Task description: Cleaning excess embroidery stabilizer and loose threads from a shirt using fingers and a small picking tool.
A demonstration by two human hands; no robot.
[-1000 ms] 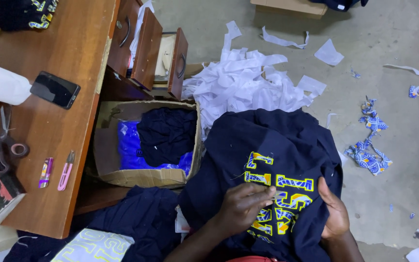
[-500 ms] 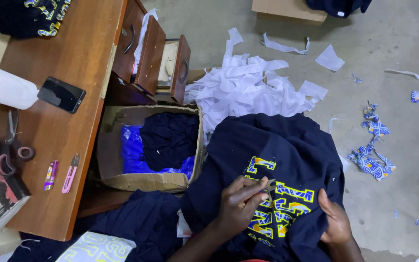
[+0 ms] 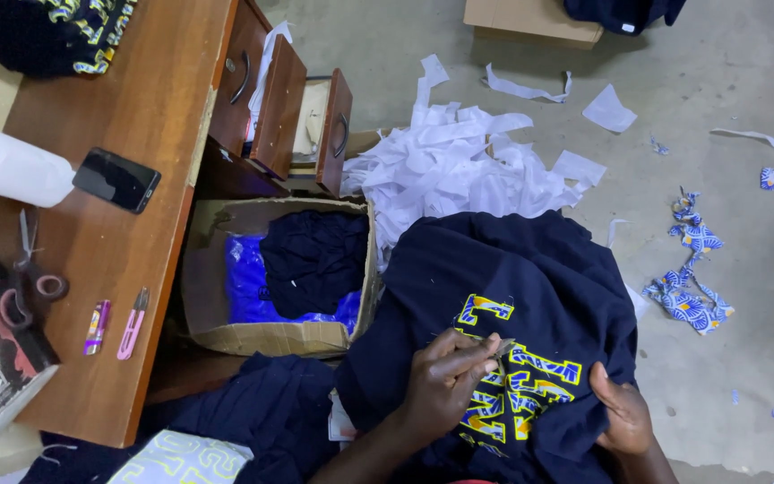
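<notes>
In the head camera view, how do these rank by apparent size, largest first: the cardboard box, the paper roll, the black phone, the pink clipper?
1. cardboard box
2. paper roll
3. black phone, only slightly smaller than the roll, so this order is unsure
4. pink clipper

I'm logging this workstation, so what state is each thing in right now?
Left hand: pinching a small tool on the lettering.
Right hand: pressing the dark shirt flat.
Desk drawers: pulled open.
Cardboard box: open, dark cloth inside.
Phone: screen dark.
Scissors: lying shut on the desk.
</notes>
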